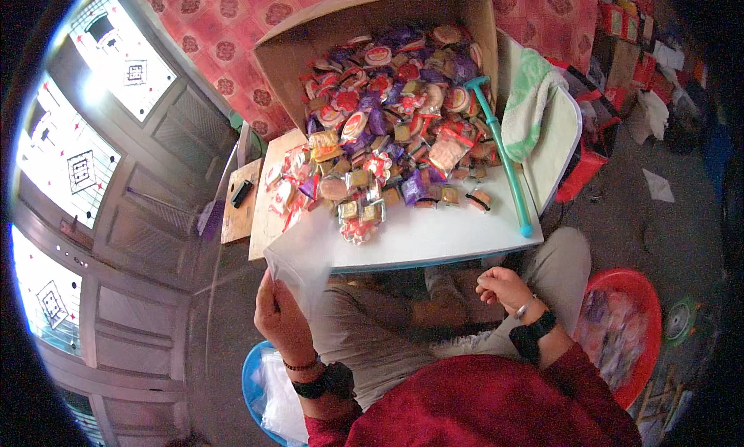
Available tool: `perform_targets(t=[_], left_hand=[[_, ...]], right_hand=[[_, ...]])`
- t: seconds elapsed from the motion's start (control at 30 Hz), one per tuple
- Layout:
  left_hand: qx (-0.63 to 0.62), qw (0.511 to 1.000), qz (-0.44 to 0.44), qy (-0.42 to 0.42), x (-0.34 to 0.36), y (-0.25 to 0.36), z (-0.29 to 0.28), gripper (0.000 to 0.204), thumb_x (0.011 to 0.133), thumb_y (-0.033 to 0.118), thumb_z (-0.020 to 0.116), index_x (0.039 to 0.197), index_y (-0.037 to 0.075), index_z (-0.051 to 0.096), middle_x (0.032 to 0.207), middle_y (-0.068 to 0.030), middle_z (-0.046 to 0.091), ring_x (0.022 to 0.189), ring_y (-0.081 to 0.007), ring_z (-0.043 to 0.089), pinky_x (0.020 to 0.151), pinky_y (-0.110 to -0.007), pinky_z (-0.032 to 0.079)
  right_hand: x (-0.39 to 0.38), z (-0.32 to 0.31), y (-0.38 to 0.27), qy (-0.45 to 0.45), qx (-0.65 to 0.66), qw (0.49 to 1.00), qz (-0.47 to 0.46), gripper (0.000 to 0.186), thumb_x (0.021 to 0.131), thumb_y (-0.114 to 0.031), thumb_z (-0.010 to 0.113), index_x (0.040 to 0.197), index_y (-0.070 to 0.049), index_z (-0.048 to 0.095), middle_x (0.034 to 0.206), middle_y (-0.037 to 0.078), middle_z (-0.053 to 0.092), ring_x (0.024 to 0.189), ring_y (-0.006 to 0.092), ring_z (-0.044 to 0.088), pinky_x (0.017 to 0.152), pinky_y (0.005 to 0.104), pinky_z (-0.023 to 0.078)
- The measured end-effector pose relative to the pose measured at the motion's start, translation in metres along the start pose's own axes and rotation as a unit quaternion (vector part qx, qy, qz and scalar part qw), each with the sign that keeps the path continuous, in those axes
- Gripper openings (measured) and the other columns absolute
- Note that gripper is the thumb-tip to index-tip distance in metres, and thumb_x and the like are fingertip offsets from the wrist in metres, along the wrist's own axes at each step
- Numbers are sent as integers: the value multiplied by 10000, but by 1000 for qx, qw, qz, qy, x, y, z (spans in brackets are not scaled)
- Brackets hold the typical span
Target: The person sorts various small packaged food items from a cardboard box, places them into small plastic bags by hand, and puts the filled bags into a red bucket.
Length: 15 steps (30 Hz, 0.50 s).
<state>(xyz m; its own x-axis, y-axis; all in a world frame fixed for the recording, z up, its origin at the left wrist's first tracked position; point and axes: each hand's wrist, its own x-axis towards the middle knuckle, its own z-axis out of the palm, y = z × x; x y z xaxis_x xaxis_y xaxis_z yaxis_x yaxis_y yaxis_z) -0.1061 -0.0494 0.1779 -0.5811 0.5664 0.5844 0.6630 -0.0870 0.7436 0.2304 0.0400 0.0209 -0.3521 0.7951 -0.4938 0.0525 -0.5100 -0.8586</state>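
My left hand [280, 317] pinches a clear plastic bag [304, 262] by its edge, at the table's near left corner. The bag looks thin and limp, and its upper part overlaps the tabletop. Above my lap, my right hand [502, 289] is closed with its fingers curled; whatever it may hold is hidden. Past the near table edge lies a large heap of small wrapped snacks [387, 121] in red, purple and clear wrappers, spilling from a cardboard box [288, 82] lying on its side. Several clear-wrapped pieces [361, 208] sit nearest the bag.
A teal stick with a crosspiece [502, 156] lies on the white table [434, 241]; a green-and-white towel [535, 98] hangs beside it. At my left stands a blue basin [252, 373] of clear bags, at my right a red basin [651, 307] of filled packets. A black object [242, 193] rests on a wooden board.
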Motion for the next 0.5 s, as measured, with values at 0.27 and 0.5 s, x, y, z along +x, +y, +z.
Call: perform_targets(t=[0.27, 0.5], left_hand=[[96, 995, -27, -21, -9, -88, 58, 297, 840, 9, 500, 1111, 67, 605, 728, -165, 605, 589, -176, 534, 558, -309, 443], [48, 989, -121, -76, -35, -134, 101, 279, 841, 38, 500, 1089, 88, 619, 748, -188, 613, 598, -238, 578, 575, -328, 456]], right_hand=[[-2, 40, -48, -74, 46, 995, -42, 201, 863, -215, 577, 922, -27, 543, 812, 66, 613, 637, 123, 582, 557, 241, 461], [50, 73, -52, -99, -11, 995, -10, 213, 881, -185, 551, 984, -2, 517, 845, 89, 612, 644, 126, 600, 548, 245, 494]])
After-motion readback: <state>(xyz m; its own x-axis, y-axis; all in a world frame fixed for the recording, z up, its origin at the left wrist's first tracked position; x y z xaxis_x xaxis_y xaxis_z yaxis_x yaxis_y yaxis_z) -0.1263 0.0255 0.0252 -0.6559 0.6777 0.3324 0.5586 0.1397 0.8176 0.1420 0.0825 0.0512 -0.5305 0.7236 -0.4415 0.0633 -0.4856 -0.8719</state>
